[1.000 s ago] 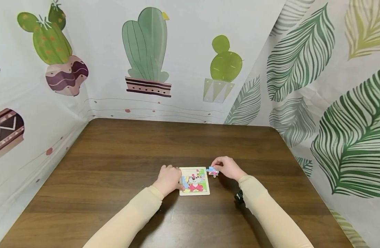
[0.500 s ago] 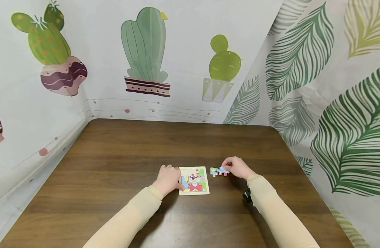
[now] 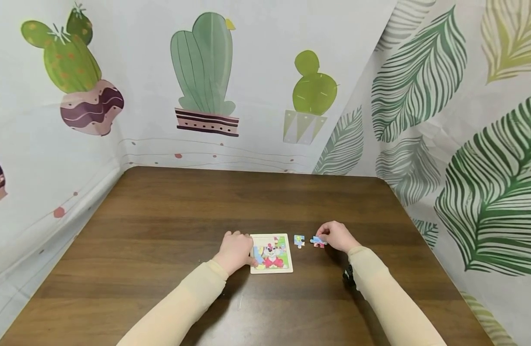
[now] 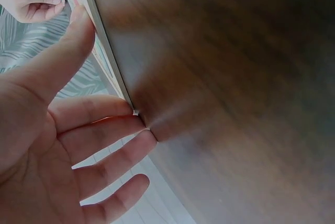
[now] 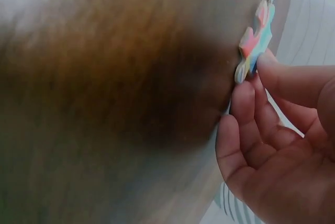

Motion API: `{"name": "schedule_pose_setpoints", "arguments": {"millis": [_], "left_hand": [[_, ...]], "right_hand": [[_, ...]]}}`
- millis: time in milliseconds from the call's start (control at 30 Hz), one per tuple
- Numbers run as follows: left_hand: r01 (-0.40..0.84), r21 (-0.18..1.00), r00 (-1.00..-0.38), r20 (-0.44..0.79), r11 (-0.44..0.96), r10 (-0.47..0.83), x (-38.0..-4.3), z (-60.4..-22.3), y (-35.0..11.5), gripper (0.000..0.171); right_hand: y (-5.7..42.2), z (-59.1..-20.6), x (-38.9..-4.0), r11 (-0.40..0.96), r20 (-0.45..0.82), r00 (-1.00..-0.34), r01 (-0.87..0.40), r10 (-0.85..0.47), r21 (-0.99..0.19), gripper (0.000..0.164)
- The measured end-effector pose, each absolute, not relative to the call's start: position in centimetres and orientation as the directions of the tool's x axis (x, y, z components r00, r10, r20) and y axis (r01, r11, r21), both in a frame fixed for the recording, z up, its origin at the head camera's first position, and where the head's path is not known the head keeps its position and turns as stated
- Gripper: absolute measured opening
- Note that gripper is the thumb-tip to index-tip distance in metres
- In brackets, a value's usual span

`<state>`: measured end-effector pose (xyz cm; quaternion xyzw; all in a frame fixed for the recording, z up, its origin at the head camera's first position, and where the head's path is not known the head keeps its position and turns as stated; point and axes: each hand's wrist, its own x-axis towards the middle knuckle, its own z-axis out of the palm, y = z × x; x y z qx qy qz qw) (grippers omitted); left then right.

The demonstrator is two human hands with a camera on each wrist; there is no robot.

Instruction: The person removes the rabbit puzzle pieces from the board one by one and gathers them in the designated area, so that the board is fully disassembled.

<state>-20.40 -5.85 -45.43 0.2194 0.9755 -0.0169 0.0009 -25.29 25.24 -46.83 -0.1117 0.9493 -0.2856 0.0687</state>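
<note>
At the table (image 3: pixel 248 202), the right hand (image 3: pixel 339 237) pinches one edge of a puzzle piece (image 3: pixel 318 242).

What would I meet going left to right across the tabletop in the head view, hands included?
Left hand at the puzzle board's left edge, puzzle board, loose puzzle piece, second puzzle piece at the right hand's fingertips, right hand.
</note>
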Motion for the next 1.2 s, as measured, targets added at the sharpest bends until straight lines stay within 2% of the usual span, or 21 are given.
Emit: {"name": "schedule_pose_setpoints", "arguments": {"millis": [500,1067,1200], "left_hand": [[0.431,-0.025,-0.902,-0.001,0.902,0.432,-20.3,-45.5,-5.9,0.051],[0.423,-0.016,-0.906,-0.017,0.906,0.422,-20.2,-45.2,-5.8,0.051],[0.422,-0.016,-0.907,-0.017,0.906,0.422,-20.1,-45.0,-5.9,0.05]], "right_hand": [[24.9,-47.5,-25.1,0.813,-0.036,-0.98,-0.142,-0.195,-0.564,0.008],[24.7,-47.3,-25.1,0.806,0.013,-0.975,-0.192,-0.223,-0.56,0.006],[24.0,-47.1,-25.0,0.785,0.008,-0.972,-0.193,-0.233,-0.588,0.005]]}}
